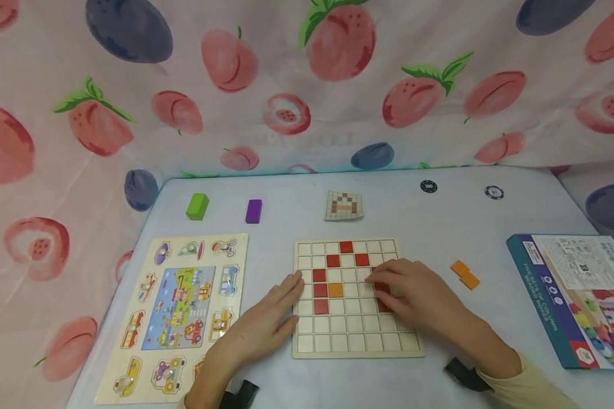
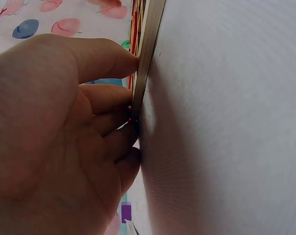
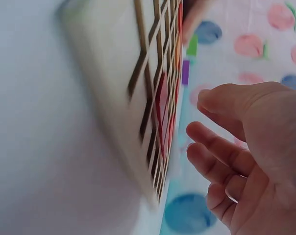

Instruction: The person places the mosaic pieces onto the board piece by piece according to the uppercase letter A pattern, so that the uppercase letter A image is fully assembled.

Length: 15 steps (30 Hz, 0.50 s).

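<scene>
Fingers point(image 2: 119, 95) of the left hand point(image 1: 263, 324) lie straight and pressed against the left edge of a wooden grid board point(image 1: 355, 341), gripping nothing, while the right hand point(image 1: 414, 298) rests palm down over the board's right-hand squares, its fingers loosely bent over red tiles point(image 1: 382, 288); the wrist view shows them relaxed and slightly apart from the board, and whether they touch a tile cannot be told. On the board, which lies flat near the front middle of the pale table point(image 1: 286, 386), more red tiles form a pattern around a single orange tile point(image 1: 335, 289). To the left lies a vehicle puzzle board point(image 1: 176, 309), and to the right, apart from the grid, two loose orange tiles point(image 1: 465, 275) and a printed box point(image 1: 578, 295) at the table's edge. Farther back sit a green block point(image 1: 197, 206), a purple block point(image 1: 253, 211), a pattern card point(image 1: 344, 205) and two dark chips point(image 1: 428, 186). A fruit-print cloth point(image 1: 307, 85) hangs behind.
</scene>
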### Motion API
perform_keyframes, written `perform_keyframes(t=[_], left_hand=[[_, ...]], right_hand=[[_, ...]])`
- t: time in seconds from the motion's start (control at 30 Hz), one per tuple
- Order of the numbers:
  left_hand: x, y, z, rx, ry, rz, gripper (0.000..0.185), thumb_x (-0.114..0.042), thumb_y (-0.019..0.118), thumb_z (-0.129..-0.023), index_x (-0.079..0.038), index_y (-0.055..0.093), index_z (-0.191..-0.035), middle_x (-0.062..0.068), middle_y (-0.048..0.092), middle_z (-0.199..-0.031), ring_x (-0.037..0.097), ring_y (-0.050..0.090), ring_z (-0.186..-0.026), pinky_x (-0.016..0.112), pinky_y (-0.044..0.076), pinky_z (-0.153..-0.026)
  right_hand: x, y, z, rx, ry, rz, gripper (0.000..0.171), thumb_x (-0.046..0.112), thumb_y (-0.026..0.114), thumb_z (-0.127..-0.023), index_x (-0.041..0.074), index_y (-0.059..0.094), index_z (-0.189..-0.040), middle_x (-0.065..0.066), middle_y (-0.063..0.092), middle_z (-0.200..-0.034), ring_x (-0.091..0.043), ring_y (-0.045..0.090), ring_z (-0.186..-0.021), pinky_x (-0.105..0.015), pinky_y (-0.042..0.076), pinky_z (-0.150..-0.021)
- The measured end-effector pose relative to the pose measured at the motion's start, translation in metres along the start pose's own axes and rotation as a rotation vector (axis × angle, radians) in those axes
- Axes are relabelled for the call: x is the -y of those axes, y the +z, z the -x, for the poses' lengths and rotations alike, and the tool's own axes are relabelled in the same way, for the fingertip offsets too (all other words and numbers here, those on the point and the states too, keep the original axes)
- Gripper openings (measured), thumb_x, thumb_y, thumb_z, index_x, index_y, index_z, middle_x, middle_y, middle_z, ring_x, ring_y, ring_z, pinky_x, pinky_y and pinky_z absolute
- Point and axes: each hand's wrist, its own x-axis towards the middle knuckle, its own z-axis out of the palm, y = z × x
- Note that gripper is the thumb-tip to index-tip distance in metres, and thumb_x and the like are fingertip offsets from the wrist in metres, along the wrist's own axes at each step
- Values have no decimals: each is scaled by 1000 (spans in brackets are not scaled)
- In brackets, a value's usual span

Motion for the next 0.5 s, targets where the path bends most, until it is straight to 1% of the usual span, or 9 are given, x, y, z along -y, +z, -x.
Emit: perform_keyframes(t=[0.07,0.17,0.3,0.4,0.5], left_hand=[[0,0,0,1,-2,5,67,-22,60,-108,-10,33,-168,1,21,-180,23,23,-167,48,29,-136],[0,-1,0,3,-2,9,67,-21,60,-108,-10,33,-168,0,20,-181,23,22,-168,48,29,-135],[1,0,1,5,-1,13,67,-22,60,-108,-10,33,-168,-1,19,-181,23,22,-168,49,30,-135],[1,0,1,5,-2,10,67,-22,60,-108,-11,32,-168,-1,19,-181,23,21,-168,49,30,-135],[1,0,1,4,-1,7,67,-22,59,-108,-11,32,-168,-1,18,-181,23,21,-168,49,30,-135]], right_hand=[[-11,-7,9,-17,68,2,31,25,83,-92,28,80,-123,2,76,-125,-25,70,-118,-53,60,-101],[-31,-17,22,-31,178,20,35,26,82,-93,24,78,-128,-6,74,-131,-34,67,-124,-63,56,-105],[-61,-27,39,-15,304,61,41,28,80,-95,17,74,-133,-16,71,-136,-42,63,-126,-68,53,-104],[-80,-29,48,-2,370,111,46,30,81,-93,12,72,-135,-21,70,-133,-44,64,-119,-69,55,-98],[-92,-31,54,-3,406,171,51,31,84,-90,5,72,-133,-28,70,-127,-47,65,-110,-69,55,-92]])
